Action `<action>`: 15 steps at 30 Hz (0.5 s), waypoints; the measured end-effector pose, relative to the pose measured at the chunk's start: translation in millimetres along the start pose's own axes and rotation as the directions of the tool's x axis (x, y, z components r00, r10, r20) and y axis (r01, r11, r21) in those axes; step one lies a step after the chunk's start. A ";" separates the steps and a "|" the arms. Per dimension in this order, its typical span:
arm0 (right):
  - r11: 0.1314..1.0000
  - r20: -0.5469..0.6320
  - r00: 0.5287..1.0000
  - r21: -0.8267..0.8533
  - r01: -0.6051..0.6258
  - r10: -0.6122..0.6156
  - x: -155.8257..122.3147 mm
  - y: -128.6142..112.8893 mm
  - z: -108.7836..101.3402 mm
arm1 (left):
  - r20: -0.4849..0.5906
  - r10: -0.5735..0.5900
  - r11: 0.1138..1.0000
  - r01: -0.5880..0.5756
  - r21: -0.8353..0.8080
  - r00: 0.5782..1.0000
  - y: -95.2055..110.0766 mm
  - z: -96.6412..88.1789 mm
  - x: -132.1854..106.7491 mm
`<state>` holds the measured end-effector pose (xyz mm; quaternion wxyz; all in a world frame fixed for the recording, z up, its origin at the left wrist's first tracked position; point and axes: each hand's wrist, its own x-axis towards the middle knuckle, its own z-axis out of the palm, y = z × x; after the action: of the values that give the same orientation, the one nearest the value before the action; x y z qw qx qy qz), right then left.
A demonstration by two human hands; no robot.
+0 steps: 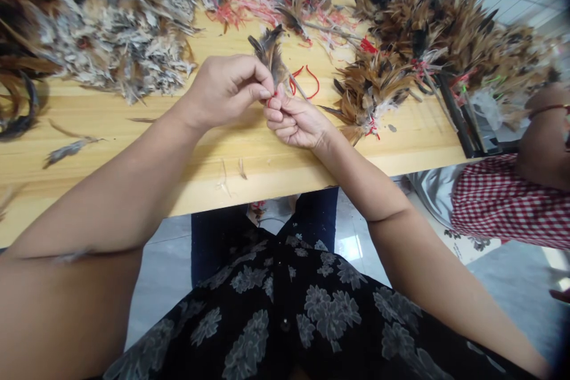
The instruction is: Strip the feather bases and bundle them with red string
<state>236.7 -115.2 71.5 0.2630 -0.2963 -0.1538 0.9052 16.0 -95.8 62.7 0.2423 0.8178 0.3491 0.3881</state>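
A small tuft of brown and black feathers is held up just above the wooden surface, pinched between the left hand and the right hand. Both grips are clenched on it: the left fingertips and right fingertips meet at the tuft's base, where a loop of red thread trails out beside a thin pale stem. Exactly how the thread is held is hidden by the fingers.

Around the hands, the surface is heavily strewn with feathers. A large heap of speckled grey feathers is spread to the left, while finished-looking bundles of brown and black feathers are massed to the right. One tied bundle lies nearest the right hand, well within reach. Tangled red threads are scattered along the far side, and a loose feather lies apart near the left forearm. At the right edge, a co-worker's arm and red-and-white checked sleeve are seen beyond the surface corner, with no part in the pinch.
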 end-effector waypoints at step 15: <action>0.982 0.024 0.995 -0.160 0.102 -0.099 6.4 -1.5 -11.2 | -0.191 0.019 0.995 -0.038 -0.096 0.981 -22.5 26.1 6.5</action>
<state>239.8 -108.9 60.5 0.2823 -0.3011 -0.2431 0.8778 31.3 -79.8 35.6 0.2424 0.7689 0.3392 0.4847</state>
